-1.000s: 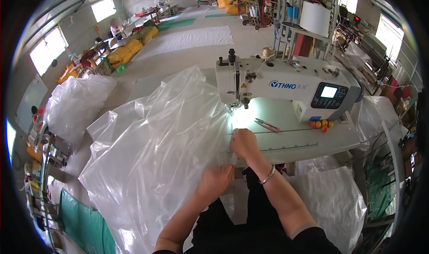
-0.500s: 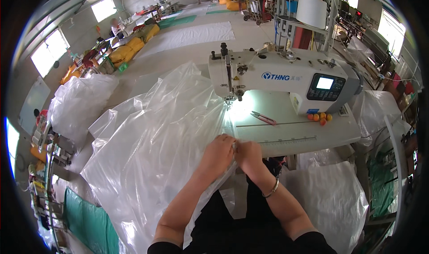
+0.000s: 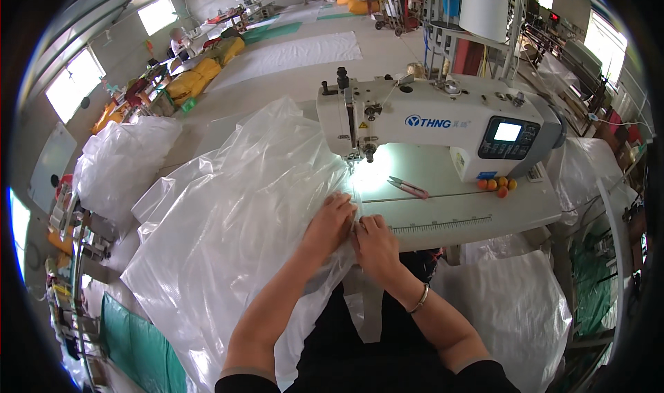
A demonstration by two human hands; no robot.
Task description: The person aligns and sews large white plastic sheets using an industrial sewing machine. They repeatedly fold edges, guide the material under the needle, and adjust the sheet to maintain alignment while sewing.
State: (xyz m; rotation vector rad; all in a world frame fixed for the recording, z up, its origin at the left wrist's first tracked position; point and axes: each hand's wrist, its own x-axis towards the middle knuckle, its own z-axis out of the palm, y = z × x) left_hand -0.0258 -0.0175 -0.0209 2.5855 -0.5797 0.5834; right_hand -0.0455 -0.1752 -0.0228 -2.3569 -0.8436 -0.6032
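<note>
1. Plastic sheeting (image 3: 228, 206) is covering the centre-left of the frame.
2. Left hand (image 3: 332, 218), at frame centre, is grasping the sheeting's right edge.
3. Right hand (image 3: 377, 248), slightly lower right, is pinching the same edge. Both hands are probably aligning it; the next move is likely calling for even feeding.
4. Sewing machine (image 3: 436, 123), upper right, is standing with its head at the sheeting's right edge.
5. Versus the earlier frame, the left hand is sitting higher, nearer the machine.
</note>
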